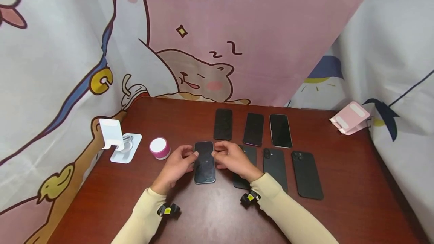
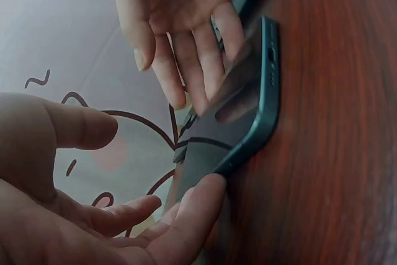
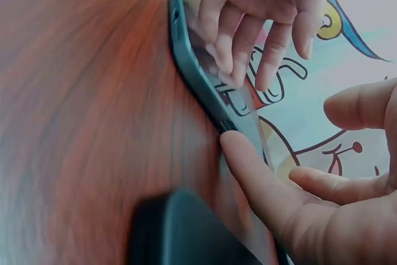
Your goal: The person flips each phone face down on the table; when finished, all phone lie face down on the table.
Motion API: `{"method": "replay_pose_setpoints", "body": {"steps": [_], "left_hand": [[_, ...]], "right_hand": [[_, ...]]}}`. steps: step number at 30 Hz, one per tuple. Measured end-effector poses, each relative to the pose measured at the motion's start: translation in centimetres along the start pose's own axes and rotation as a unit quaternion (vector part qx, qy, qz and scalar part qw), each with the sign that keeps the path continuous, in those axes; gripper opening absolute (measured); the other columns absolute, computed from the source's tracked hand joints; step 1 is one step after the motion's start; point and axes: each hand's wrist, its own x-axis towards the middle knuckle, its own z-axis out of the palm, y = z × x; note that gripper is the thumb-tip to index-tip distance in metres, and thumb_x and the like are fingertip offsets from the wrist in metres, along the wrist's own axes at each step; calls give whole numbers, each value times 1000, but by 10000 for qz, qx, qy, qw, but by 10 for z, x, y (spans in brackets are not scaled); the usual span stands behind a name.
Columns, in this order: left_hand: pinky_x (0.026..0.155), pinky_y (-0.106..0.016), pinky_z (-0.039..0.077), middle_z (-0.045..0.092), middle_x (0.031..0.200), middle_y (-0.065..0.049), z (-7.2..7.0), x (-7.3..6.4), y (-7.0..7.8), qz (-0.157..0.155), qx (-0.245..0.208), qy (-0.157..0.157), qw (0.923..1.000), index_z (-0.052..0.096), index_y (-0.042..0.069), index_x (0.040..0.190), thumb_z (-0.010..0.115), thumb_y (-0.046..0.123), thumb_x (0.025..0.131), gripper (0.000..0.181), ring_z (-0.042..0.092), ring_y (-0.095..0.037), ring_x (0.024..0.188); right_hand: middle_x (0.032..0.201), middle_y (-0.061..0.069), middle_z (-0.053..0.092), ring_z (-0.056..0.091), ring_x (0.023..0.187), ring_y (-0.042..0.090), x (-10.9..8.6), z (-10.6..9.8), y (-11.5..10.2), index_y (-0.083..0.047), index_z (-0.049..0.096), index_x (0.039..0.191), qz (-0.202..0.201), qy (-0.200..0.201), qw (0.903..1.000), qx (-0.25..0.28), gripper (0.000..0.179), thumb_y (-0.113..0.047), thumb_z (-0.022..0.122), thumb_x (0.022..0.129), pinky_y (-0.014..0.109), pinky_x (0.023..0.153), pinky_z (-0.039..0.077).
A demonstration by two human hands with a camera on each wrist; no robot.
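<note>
A smartphone [image 1: 205,162] lies screen up on the table between the two hands. My left hand [image 1: 179,163] is at its left long edge, and in the left wrist view one fingertip touches the side of the phone [image 2: 268,100] while the thumb stands apart from it. On the opposite edge, my right hand [image 1: 235,158] does the same, with a fingertip against the phone's side [image 3: 197,72] and the thumb raised in the right wrist view. Neither hand curls round the phone. A black phone [image 1: 249,182], partly hidden by the right hand, lies just right of it.
Behind are three screen-up phones [image 1: 223,124]; to the right, other phones [image 1: 307,175] lie back up. On the left stand a pink-and-white round container [image 1: 159,148] and a white phone stand [image 1: 112,133]. A pink stand [image 1: 350,117] is at the wooden table's [image 1: 352,183] far right.
</note>
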Motion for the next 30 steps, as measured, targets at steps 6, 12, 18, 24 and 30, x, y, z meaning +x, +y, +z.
{"method": "replay_pose_setpoints", "body": {"steps": [6,12,18,24,30], "left_hand": [[95,-56,60,57,142,-30,-7,3,0,-317,-589,-264,9974,45,-6,150,65,23,104,58,64,-45,127],[90,-49,64,61,133,-30,-9,7,-4,-287,-750,-158,9966,46,-9,149,64,19,103,57,67,-36,114],[84,-39,65,63,126,-25,-9,11,-7,-213,-724,-274,9968,47,-9,150,60,15,105,52,64,-27,105],[74,-25,62,65,127,-22,-8,13,-8,-238,-1169,-394,9921,51,-7,149,55,8,107,44,66,-19,100],[80,-34,64,66,119,-13,-2,14,-8,-136,-1799,-746,9808,50,0,149,50,5,109,41,67,-18,100]], "right_hand": [[154,27,51,60,135,42,4,7,0,6,47,151,204,-109,9959,875,56,-17,65,103,45,84,66],[149,23,57,68,122,34,2,13,0,1,52,149,53,227,9984,524,54,-14,69,101,42,80,66],[137,18,67,73,110,28,-1,17,-1,-6,63,140,-324,495,9976,-355,44,-17,73,99,36,73,66],[129,20,71,72,114,29,0,17,-1,-1,66,133,-220,299,9993,-3,36,-16,71,100,41,78,66],[130,18,71,72,115,29,1,12,-3,-2,64,138,14,63,9995,295,44,-24,72,101,45,84,66]]}}
